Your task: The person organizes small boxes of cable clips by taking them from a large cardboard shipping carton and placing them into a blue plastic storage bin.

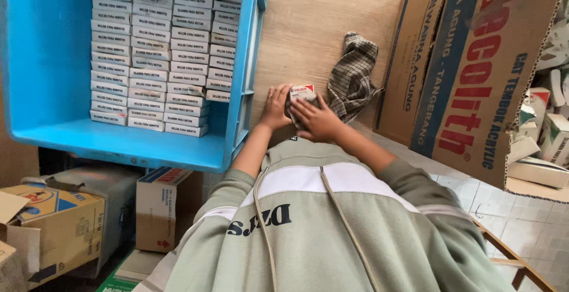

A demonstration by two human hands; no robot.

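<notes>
Both my hands rest on a small white and red box (303,91) lying on the wooden table (314,13). My left hand (275,107) holds its left side with fingers pointing away from me. My right hand (317,117) lies over the box from the right, covering most of it. A blue plastic crate (53,61) stands just left of my hands, with several rows of white boxes (169,49) stacked in its right half.
A checked grey cloth (352,75) lies crumpled just right of the hands. A large open cardboard carton (474,66) with more small boxes stands at the right. Cardboard cartons (56,224) sit on the floor at lower left, a white tiled floor (533,227) at lower right.
</notes>
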